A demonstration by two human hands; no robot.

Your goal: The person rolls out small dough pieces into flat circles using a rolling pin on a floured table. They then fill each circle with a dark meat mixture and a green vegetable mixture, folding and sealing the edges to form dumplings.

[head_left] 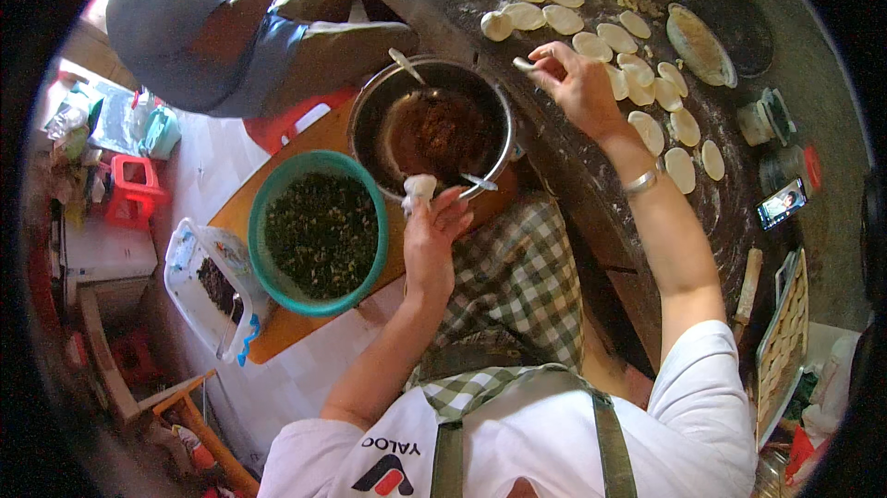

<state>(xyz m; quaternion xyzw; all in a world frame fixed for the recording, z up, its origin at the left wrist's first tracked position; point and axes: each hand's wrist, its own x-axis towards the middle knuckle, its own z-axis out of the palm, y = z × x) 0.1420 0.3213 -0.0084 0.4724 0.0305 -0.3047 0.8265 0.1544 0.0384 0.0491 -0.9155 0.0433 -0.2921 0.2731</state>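
Observation:
My left hand [431, 241] holds a small pinched piece of white dough [419, 192] upright at the near rim of a large metal bowl [509, 131]. Brown filling [443, 134] lies in that bowl, with one spoon [407, 66] at its far rim and another spoon [479, 183] at the near rim. Raised over the edge of the dark work table, my right hand [565, 79] pinches a flat dough round [524, 65] between thumb and fingers. Many dough rounds [615, 38] lie scattered on the floured table beyond it, a few overlapping.
A green basin [253, 235] of chopped greens and a white tub [181, 290] with dark filling stand at the left. Another person [180, 40] sits at the upper left. On the right are an oval dish [701, 47], a phone [782, 204], a rolling pin [748, 286] and a tray of dumplings [782, 352].

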